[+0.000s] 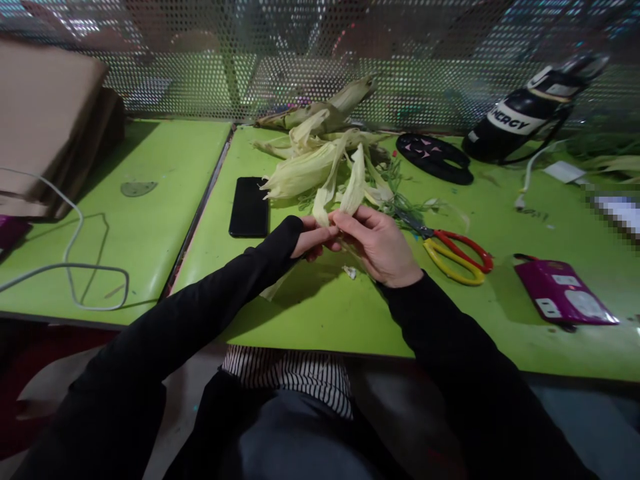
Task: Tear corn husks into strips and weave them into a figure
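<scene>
Both hands meet over the green table (320, 313), pinching pale corn husk strips (350, 187) that stand up between the fingers. My left hand (315, 239) grips the lower ends from the left. My right hand (383, 245) closes on the same strips from the right. Behind them lies a pile of corn husks (310, 157) with green stems. A small white scrap (349, 271) rests on the table under my right hand.
A black phone (249, 207) lies left of the husks. Red-and-yellow scissors (457, 252) lie to the right, then a purple pouch (563, 293). A black disc (434, 157) and black tool (530, 110) sit at the back. A white cable (75, 267) and brown boxes (45, 127) occupy the left table.
</scene>
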### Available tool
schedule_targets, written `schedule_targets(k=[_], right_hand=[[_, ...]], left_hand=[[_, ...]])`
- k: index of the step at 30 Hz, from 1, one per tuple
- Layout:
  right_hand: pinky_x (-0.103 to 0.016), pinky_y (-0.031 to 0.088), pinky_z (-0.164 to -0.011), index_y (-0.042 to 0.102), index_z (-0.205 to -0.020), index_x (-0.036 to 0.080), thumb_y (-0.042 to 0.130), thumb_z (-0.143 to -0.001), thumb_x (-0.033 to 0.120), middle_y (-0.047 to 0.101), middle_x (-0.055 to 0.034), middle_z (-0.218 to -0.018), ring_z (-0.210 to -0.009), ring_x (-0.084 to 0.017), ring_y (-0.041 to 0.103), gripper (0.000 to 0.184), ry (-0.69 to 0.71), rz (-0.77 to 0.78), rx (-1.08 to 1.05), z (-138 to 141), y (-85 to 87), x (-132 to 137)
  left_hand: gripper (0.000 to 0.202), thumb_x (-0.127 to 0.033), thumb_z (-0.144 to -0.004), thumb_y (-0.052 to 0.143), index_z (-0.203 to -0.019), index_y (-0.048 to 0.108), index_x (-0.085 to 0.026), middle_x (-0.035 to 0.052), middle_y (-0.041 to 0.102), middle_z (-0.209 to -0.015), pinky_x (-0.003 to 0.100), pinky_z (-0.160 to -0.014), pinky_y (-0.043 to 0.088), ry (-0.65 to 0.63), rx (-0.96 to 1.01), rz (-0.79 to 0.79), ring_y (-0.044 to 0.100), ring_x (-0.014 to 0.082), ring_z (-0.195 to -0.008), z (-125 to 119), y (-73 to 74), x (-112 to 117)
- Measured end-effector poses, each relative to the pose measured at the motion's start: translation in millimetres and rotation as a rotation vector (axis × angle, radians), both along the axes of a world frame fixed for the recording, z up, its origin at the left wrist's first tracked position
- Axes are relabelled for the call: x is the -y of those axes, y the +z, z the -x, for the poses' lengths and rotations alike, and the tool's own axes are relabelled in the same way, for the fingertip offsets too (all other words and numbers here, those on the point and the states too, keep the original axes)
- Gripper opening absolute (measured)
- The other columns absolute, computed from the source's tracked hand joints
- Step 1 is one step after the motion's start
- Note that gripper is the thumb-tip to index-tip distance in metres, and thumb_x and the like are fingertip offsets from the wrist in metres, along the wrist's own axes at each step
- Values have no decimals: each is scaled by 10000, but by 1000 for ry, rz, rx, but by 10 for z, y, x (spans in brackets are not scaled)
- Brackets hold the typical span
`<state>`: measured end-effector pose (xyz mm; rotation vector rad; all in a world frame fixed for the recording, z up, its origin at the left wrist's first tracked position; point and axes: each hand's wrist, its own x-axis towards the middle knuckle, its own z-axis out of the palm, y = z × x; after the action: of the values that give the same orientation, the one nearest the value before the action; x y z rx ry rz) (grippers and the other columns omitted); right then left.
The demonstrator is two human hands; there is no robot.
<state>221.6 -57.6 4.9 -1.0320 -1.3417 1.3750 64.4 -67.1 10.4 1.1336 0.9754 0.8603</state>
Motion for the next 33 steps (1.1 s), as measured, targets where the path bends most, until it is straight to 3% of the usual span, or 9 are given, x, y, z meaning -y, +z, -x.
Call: schedule_targets(k=[4, 10, 14, 18, 20, 23, 27, 30, 33], right_hand=[[-236, 421, -473, 755, -809, 200, 778, -734, 509, 531, 32, -595, -528, -88, 465, 318, -90, -95, 91, -23, -23, -18], [-237, 445, -554, 748, -842, 204, 717, -795, 531, 621, 10, -693, -593, -92, 519, 331, -136, -124, 146, -28, -31, -24], [-250, 481, -679, 707, -877, 215, 644, -859, 540, 682, -10, -839, -758, -122, 612, 331, -83, -166, 267, -87, 22, -54], [-288, 495, -720, 683, -894, 195, 624, -873, 534, 702, -35, -853, -786, -158, 637, 345, 53, -95, 351, -100, 69, -40], [-304, 501, -739, 668, -916, 187, 596, -890, 539, 706, -48, -864, -791, -164, 640, 360, 98, -96, 362, -97, 92, -25], [-313, 492, -713, 644, -907, 196, 578, -915, 490, 683, -42, -854, -757, -161, 612, 301, 49, -237, 463, -99, 134, -2], [-335, 482, -705, 613, -836, 222, 658, -878, 366, 655, -39, -876, -763, -175, 577, 157, -177, -599, 596, -89, 166, 45], [-334, 478, -666, 616, -812, 217, 656, -876, 412, 676, -50, -865, -715, -175, 583, 209, -55, -702, 645, -19, 106, 114], [-327, 439, -599, 604, -787, 195, 667, -847, 494, 656, -52, -762, -637, -178, 563, 311, -2, -710, 814, 108, -23, 210]], left_hand=[[124, -181, -881, 609, -784, 653, -118, 12, 677, -639, 206, -439, 362, 51, -3, 52, 454, 54, -431, -23, -2, -16], [194, -145, -905, 567, -726, 635, -114, 23, 671, -631, 177, -459, 388, 81, 46, 209, 503, 57, -470, -52, 49, -77], [272, -101, -929, 454, -740, 649, -113, 53, 685, -671, 187, -571, 493, 147, 130, 394, 621, 91, -588, -42, 166, -93], [217, 17, -853, 488, -791, 667, -91, 53, 700, -698, 172, -580, 505, 124, 221, 322, 641, 83, -602, 7, 142, -89], [176, -9, -865, 518, -808, 668, -81, 61, 707, -711, 173, -595, 515, 88, 236, 276, 647, 82, -611, 35, 80, -100], [108, -114, -897, 587, -833, 667, -82, 69, 717, -751, 181, -640, 533, 41, 243, 228, 658, 81, -639, 57, 13, -136], [263, -159, -981, 464, -783, 627, -99, 57, 702, -728, 198, -652, 536, 145, 246, 304, 642, 75, -604, 35, 59, -165], [324, -153, -997, 418, -732, 601, -116, 38, 678, -671, 192, -648, 529, 175, 309, 266, 613, 70, -573, 19, 109, -131], [181, -144, -961, 502, -812, 602, -123, 34, 708, -741, 206, -691, 548, 169, 379, 173, 654, 90, -664, 15, 77, -73]])
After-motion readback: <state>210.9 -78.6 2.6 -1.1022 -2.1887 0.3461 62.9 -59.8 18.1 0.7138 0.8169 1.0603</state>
